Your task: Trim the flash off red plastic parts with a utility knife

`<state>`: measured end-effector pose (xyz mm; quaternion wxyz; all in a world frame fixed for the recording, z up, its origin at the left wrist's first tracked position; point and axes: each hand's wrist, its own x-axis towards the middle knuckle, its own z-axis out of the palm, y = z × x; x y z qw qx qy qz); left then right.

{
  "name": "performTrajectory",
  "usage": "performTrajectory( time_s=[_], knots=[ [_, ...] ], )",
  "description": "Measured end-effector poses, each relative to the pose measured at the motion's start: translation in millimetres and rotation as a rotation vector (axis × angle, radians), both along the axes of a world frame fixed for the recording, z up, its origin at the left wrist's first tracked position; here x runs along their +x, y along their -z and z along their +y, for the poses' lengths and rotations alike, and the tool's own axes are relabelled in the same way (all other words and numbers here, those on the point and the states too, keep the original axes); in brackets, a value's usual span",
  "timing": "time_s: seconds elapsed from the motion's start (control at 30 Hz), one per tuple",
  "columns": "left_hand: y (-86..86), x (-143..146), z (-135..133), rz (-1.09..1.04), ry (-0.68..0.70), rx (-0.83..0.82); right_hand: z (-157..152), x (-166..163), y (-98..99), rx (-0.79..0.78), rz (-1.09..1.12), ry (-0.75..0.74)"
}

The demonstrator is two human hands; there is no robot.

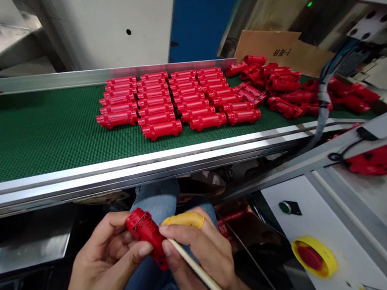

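Observation:
My left hand (108, 254) grips a red plastic housing (146, 232) by its left end, with the thumb along its lower side. The housing is tilted, its right end pointing down. Pinched in my right hand (205, 251) is a long, thin, pale stick-like tool (209, 282), which slopes down to the right. Its tip meets the housing near the right end, hidden by the fingers. A yellow finger cot (184, 219) covers one right finger that reaches over to the housing.
Rows of similar red housings (161, 128) lie on a green conveyor belt (51, 126) behind a metal rail (112, 163). A jumbled heap of red parts (281, 83) sits by cardboard (265, 45). At right stands a control panel with a red-and-yellow button (313, 256).

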<state>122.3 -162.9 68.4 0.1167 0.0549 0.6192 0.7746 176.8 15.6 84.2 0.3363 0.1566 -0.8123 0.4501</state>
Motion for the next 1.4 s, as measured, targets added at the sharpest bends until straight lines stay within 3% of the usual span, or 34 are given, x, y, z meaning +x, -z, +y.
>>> performTrajectory(
  time_s=[0.43,0.6,0.77,1.1,1.4],
  knots=[
    [1.4,-1.0,-4.5,0.079,-0.104,-0.072,5.4,14.5,-7.1,0.069,-0.084,0.019],
    [1.7,-2.6,-4.9,0.074,-0.008,-0.026,12.7,14.4,-20.1,-0.114,-0.189,0.032],
    [0.4,0.1,-1.8,-0.002,0.078,0.014,11.7,8.4,-18.3,-0.205,-0.2,0.013],
    [-0.5,2.1,-6.9,-0.012,0.117,-0.002,10.3,7.0,-12.5,-0.211,-0.231,0.013],
    [-1.8,3.2,-5.4,0.033,0.064,-0.048,9.6,7.9,-19.3,-0.064,-0.23,0.035]
  ],
)
